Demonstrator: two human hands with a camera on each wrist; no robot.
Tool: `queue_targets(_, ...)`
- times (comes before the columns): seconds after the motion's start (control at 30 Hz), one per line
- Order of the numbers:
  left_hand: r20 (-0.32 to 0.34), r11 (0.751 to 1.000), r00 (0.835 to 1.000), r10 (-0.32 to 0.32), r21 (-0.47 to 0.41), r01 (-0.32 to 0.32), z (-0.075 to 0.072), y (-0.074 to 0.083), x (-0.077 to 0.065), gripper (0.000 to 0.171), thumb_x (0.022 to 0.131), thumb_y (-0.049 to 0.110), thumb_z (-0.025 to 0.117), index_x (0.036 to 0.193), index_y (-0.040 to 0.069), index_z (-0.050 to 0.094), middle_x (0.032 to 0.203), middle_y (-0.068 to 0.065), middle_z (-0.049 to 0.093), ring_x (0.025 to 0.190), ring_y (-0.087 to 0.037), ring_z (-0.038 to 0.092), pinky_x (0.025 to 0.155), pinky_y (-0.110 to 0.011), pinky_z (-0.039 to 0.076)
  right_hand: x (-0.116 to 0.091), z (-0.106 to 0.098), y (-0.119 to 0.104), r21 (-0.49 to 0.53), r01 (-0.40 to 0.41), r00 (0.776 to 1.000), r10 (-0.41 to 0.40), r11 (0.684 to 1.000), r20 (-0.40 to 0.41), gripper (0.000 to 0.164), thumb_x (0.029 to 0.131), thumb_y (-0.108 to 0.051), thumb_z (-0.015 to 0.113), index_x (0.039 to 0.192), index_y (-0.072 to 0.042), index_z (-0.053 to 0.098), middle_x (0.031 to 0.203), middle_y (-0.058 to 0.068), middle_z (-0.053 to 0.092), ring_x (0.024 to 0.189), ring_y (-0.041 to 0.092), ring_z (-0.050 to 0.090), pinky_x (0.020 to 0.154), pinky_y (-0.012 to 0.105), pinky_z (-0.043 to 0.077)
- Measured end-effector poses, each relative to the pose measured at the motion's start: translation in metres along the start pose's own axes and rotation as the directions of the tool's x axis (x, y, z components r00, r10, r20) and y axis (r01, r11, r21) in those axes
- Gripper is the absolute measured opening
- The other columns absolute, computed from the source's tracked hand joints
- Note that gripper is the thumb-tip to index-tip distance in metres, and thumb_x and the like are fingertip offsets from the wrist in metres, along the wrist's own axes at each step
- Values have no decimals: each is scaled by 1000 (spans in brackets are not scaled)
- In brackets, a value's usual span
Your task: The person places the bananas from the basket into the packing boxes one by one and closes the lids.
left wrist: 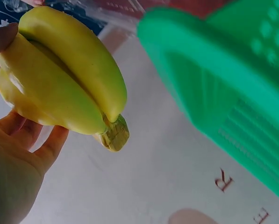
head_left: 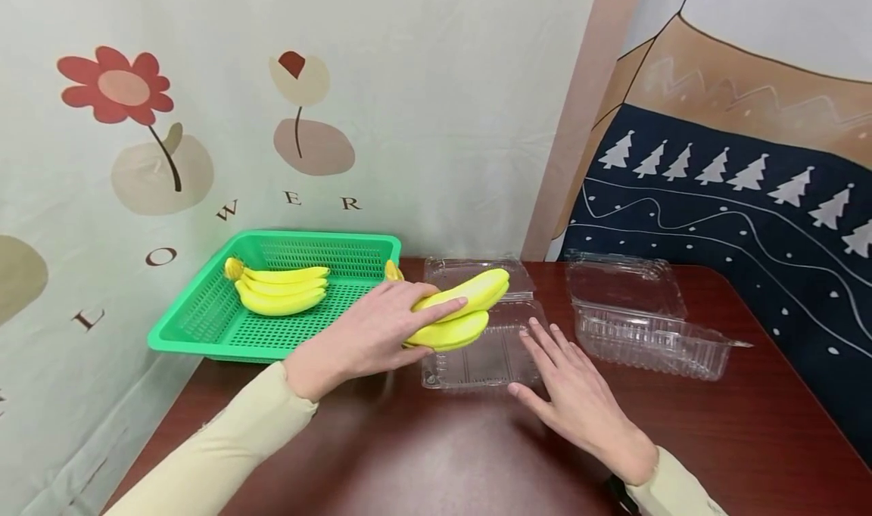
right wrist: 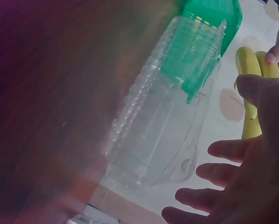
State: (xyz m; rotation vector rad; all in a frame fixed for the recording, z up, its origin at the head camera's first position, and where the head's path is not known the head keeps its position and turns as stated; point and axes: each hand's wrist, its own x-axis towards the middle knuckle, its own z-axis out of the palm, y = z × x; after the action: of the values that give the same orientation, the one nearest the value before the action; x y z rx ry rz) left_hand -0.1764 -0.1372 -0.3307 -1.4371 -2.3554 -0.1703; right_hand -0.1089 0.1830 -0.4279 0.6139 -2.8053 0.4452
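My left hand (head_left: 371,331) grips a bunch of yellow bananas (head_left: 470,295) in the air. Below the bunch lies a clear plastic clamshell box (head_left: 453,372), its lid laid back toward the wall. The bunch's stubby brown stem and greenish ends show in the left wrist view, with fingers and thumb around the bananas (left wrist: 60,74). Spread fingers and nothing held: that is my right hand (head_left: 579,395), beside the box's right edge. Whether it touches the box I cannot tell. The right wrist view shows the clear box (right wrist: 153,126) apart from my fingers.
A green slotted basket (head_left: 177,338) stands at the left with another banana bunch (head_left: 282,293) inside. A yellow stem (head_left: 393,271) shows at its right side. Another open clear box (head_left: 647,342) stands at the right. A printed cloth (head_left: 443,107) hangs behind the brown table (head_left: 422,455).
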Motion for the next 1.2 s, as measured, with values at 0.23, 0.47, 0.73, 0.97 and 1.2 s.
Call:
queue_targets(0.23, 9, 999, 999, 35, -6, -35, 22, 15, 14, 84, 80, 31, 90, 154, 27, 50, 130, -7, 63, 115, -21, 61, 94, -43, 51, -5, -1, 8, 6, -55, 998, 55, 998, 20, 83, 96, -56, 66, 156, -3, 44, 166, 18, 31, 150, 43, 34, 115, 62, 34)
queue_targets(0.47, 14, 998, 999, 42, -50, -42, 38, 23, 28, 81, 84, 30, 87, 155, 29, 48, 129, -4, 62, 120, -19, 58, 96, -41, 50, -8, 0, 15, 36, -97, 994, 95, 995, 60, 88, 97, -56, 64, 156, 5, 40, 165, 24, 30, 149, 45, 33, 114, 62, 36)
queue_targets(0.73, 62, 999, 998, 26, -40, -24, 53, 26, 36, 79, 86, 35, 85, 155, 29, 47, 129, -5, 63, 117, -21, 60, 92, -42, 53, -8, 2, 19, 33, -115, 991, 113, 993, 65, 88, 99, -56, 61, 153, 10, 40, 162, 28, 34, 148, 44, 35, 112, 63, 39)
queue_targets(0.97, 96, 999, 995, -5, -42, 9, 64, 26, 38, 80, 86, 39, 84, 156, 27, 48, 133, -6, 63, 119, -21, 60, 94, -43, 53, -9, 3, 21, 43, -128, 990, 125, 991, 69, 89, 99, -56, 62, 153, 11, 40, 160, 28, 37, 148, 45, 36, 113, 62, 38)
queue_targets(1.2, 155, 996, 987, -40, -75, 52, 80, 27, 38, 78, 90, 41, 80, 158, 21, 45, 135, -8, 62, 117, -23, 61, 95, -43, 53, -11, 6, 23, 41, -120, 991, 117, 992, 64, 88, 98, -56, 63, 152, 10, 43, 160, 27, 38, 147, 45, 37, 112, 62, 38)
